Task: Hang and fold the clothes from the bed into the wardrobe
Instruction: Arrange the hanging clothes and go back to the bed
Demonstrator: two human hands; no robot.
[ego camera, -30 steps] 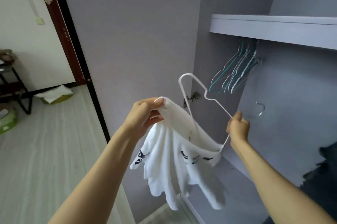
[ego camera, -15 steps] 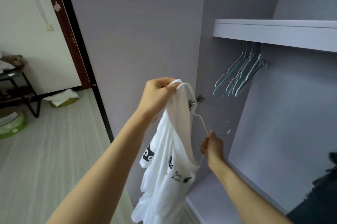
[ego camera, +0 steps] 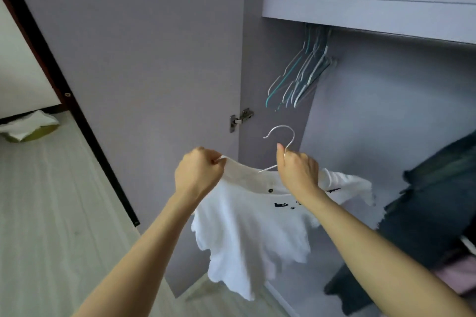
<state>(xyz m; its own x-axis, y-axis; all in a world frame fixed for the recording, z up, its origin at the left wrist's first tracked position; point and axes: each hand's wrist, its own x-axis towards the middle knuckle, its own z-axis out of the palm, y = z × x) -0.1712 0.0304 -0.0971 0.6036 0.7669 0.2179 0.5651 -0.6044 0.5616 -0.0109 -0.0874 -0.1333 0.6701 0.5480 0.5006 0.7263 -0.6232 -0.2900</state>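
In the middle of the frame, the left hand pinches the white shirt at its shoulder, and the right hand grips the white hanger (shirt nearly on). Next, I think, hook it by the empty hangers, upper right.

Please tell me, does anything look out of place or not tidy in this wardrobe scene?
Mostly fine. The white shirt sits on the white hanger, held by the left hand and right hand. At the right edge, dark clothes look bunched rather than neatly hung.
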